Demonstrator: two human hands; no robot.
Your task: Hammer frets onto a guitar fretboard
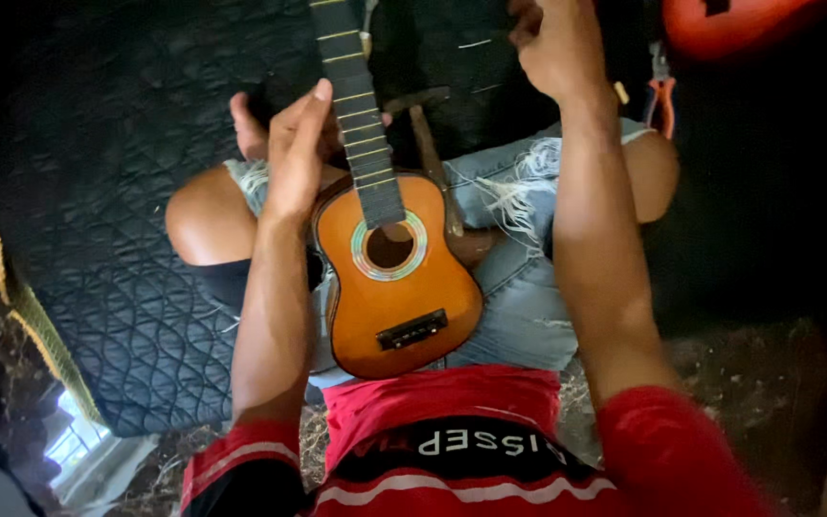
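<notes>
A small orange toy guitar (396, 292) lies on my lap, its body near my red shirt and its dark fretted neck (356, 105) running away from me. My left hand (297, 144) grips the neck from the left, fingers curled around it near the body. My right hand (552, 43) is raised at the top of the view, loosely closed; whether it holds something small I cannot tell. A wooden-handled hammer (433, 158) lies between my knees, just right of the guitar neck.
I sit cross-legged in torn denim shorts on a dark quilted mat (117, 239). Orange-handled pliers (660, 101) lie beyond my right knee. A red object (729, 24) sits at the top right. Dry straw covers the ground at the lower right.
</notes>
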